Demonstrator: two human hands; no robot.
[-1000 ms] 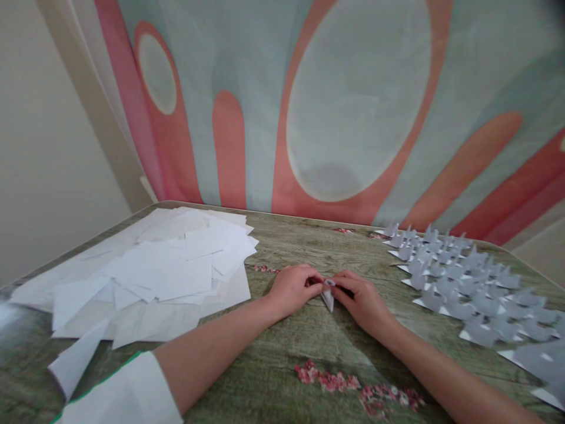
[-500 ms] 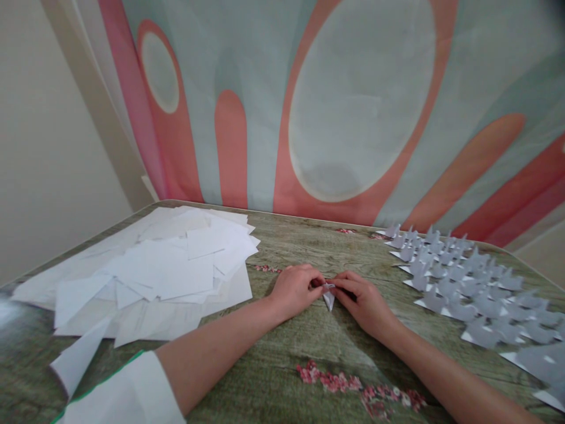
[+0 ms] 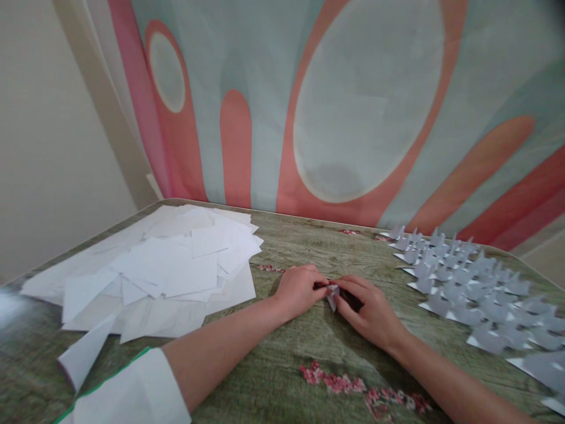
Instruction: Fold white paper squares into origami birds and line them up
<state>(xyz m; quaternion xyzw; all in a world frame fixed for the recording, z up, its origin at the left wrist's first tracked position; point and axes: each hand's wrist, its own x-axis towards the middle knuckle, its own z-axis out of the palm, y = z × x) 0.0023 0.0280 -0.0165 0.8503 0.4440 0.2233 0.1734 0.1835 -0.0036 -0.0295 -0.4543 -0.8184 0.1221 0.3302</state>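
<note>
A small piece of folded white paper (image 3: 332, 299) is pinched between my two hands, low over the middle of the table. My left hand (image 3: 301, 291) has its thumb and fingers closed on the paper's left upper side. From the right, my right hand (image 3: 369, 308) grips the same paper, with its thumb below and fingers curled over the top. Most of the fold lies hidden behind the fingertips; a pointed white lower part shows between them.
A wide heap of loose white paper sheets (image 3: 176, 268) covers the table's left side. Several rows of folded white paper figures (image 3: 463, 282) stand at the right. The wood-patterned tabletop (image 3: 247, 365) carries printed pink blossoms (image 3: 333, 377). A patterned backdrop (image 3: 265, 147) rises behind its far edge.
My right thumb has moved up against the folded paper, and less of its pointed lower part shows. The whole view has shifted slightly, so things appear a little further right.
</note>
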